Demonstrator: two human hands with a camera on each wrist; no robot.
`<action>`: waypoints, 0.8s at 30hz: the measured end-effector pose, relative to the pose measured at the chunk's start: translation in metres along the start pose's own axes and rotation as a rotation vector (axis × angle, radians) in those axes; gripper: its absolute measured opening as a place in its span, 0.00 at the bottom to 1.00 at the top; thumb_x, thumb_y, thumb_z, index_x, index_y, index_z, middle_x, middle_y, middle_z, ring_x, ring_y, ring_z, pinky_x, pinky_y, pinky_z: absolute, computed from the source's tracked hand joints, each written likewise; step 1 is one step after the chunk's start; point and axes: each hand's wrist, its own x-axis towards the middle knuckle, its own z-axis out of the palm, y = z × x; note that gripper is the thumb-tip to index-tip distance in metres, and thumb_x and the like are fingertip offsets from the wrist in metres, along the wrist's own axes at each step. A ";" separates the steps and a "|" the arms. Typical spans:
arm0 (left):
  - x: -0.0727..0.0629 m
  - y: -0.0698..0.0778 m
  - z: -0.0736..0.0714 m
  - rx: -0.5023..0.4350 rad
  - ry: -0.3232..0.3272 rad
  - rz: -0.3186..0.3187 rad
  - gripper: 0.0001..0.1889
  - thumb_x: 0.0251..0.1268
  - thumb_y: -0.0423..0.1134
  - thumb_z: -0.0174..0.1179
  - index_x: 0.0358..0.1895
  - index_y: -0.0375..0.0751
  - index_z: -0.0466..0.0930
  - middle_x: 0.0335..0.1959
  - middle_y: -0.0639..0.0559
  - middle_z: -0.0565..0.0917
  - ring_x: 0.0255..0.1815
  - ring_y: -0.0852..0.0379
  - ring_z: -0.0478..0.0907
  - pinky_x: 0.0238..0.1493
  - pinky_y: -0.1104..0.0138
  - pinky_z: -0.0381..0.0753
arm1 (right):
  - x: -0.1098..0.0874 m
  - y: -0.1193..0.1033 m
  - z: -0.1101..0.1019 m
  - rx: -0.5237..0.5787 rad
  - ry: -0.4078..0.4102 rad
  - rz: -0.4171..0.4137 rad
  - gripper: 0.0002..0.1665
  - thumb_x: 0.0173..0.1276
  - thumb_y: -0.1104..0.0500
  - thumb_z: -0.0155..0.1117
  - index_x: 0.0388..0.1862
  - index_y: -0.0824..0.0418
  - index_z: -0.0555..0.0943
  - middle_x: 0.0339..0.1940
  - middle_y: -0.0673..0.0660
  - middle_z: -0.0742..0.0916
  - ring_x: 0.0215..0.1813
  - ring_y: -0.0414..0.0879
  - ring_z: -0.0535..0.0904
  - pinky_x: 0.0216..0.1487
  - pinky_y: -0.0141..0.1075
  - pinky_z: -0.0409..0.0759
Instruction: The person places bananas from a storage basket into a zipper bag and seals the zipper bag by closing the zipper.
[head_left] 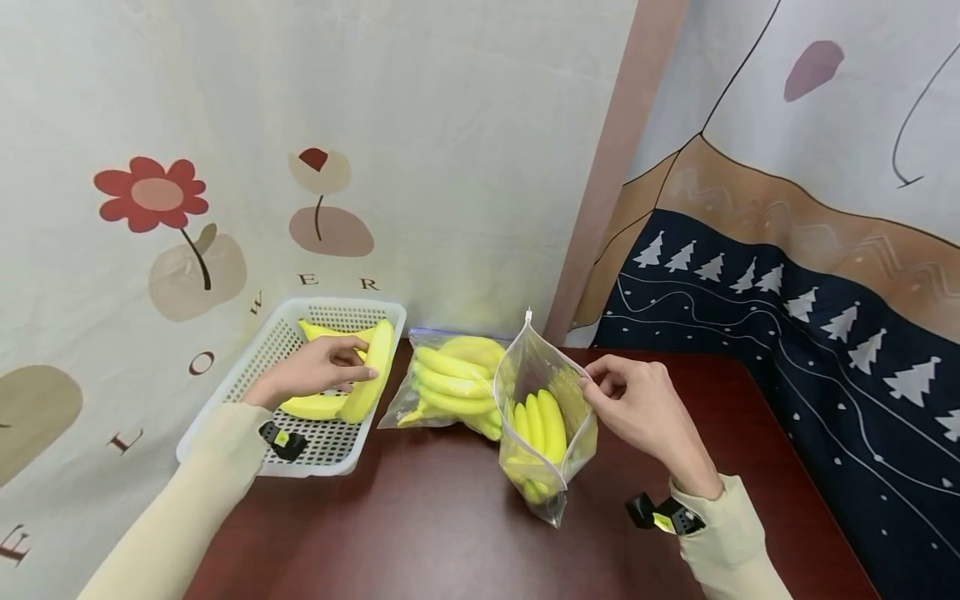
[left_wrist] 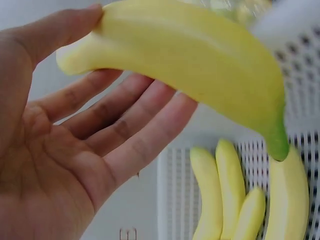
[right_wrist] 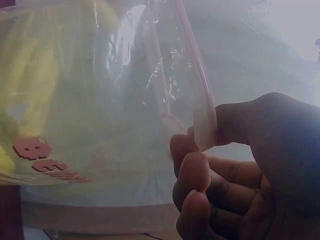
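My left hand [head_left: 321, 367] pinches a single yellow banana [left_wrist: 185, 55] between thumb and fingertips, over the white basket [head_left: 197, 414]. The left wrist view shows the banana's green tip pointing down toward several more bananas [left_wrist: 232, 195] in the basket. With thumb and fingers my right hand [head_left: 637, 404] pinches the edge of a clear zip bag [head_left: 581, 417], whose mouth gapes wide. Inside this bag stand several bananas [head_left: 542, 425]. In the right wrist view the bag's pink zip strip [right_wrist: 197, 60] runs to the pinching fingertips.
A second clear zip bag [head_left: 397, 408], filled with bananas, lies between the basket and the gaping bag. Everything rests on a dark red table [head_left: 420, 533]. A printed curtain [head_left: 465, 167] hangs right behind, and a dark patterned cloth [head_left: 750, 317] borders the right side.
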 end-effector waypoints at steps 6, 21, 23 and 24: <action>0.002 0.016 0.011 -0.086 0.070 0.009 0.27 0.67 0.52 0.69 0.62 0.41 0.77 0.43 0.44 0.90 0.39 0.52 0.89 0.39 0.62 0.89 | 0.000 0.000 0.000 0.005 -0.001 0.011 0.06 0.70 0.56 0.67 0.41 0.54 0.88 0.19 0.47 0.82 0.22 0.42 0.74 0.19 0.31 0.71; -0.004 0.065 0.029 -0.311 0.218 0.086 0.32 0.69 0.46 0.68 0.68 0.32 0.71 0.50 0.35 0.86 0.37 0.55 0.90 0.43 0.59 0.91 | 0.002 0.000 0.007 0.052 0.023 0.028 0.05 0.71 0.57 0.65 0.40 0.55 0.87 0.17 0.47 0.82 0.18 0.42 0.76 0.17 0.33 0.72; -0.004 0.073 0.033 -0.334 0.226 0.101 0.30 0.68 0.45 0.69 0.67 0.34 0.72 0.49 0.38 0.87 0.36 0.55 0.90 0.43 0.59 0.91 | 0.003 0.000 0.007 0.063 0.026 0.031 0.06 0.71 0.58 0.64 0.40 0.55 0.87 0.16 0.47 0.83 0.18 0.42 0.78 0.17 0.33 0.74; -0.005 0.077 0.035 -0.348 0.229 0.109 0.29 0.68 0.45 0.69 0.66 0.34 0.73 0.48 0.39 0.87 0.36 0.54 0.90 0.43 0.59 0.91 | 0.003 0.000 0.007 0.068 0.028 0.033 0.06 0.72 0.58 0.63 0.39 0.55 0.86 0.16 0.47 0.83 0.18 0.42 0.78 0.17 0.33 0.74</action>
